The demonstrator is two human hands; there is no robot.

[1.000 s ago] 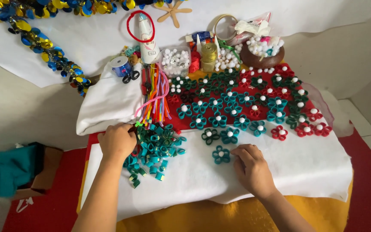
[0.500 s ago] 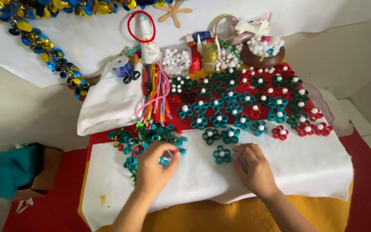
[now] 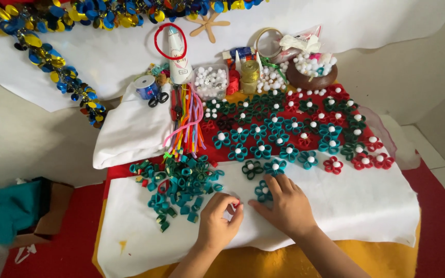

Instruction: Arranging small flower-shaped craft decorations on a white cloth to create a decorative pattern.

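Teal flower [image 3: 263, 191] on white sheet [image 3: 366, 206], under my right hand [image 3: 287, 206], fingers spread, pressing its edge. Judge it light, soft, crushable; take by rim. Loop pile [image 3: 181, 188] just left. Left hand [image 3: 220, 224] pinches tiny red loop [image 3: 236, 205] between thumb and fingertips.

hands: 2 [image 3: 217, 224] | glue tubes: 1 [image 3: 178, 55] | ribbon spools: 1 [image 3: 144, 86] | wooden bowls: 1 [image 3: 310, 80]

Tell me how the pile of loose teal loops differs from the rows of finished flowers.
The loose teal loops lie jumbled in a heap by the left hand; the finished flowers sit in rows behind the right hand. The loops are single curls without centres; the flowers are ringed petals with white centres. Both include teal pieces.
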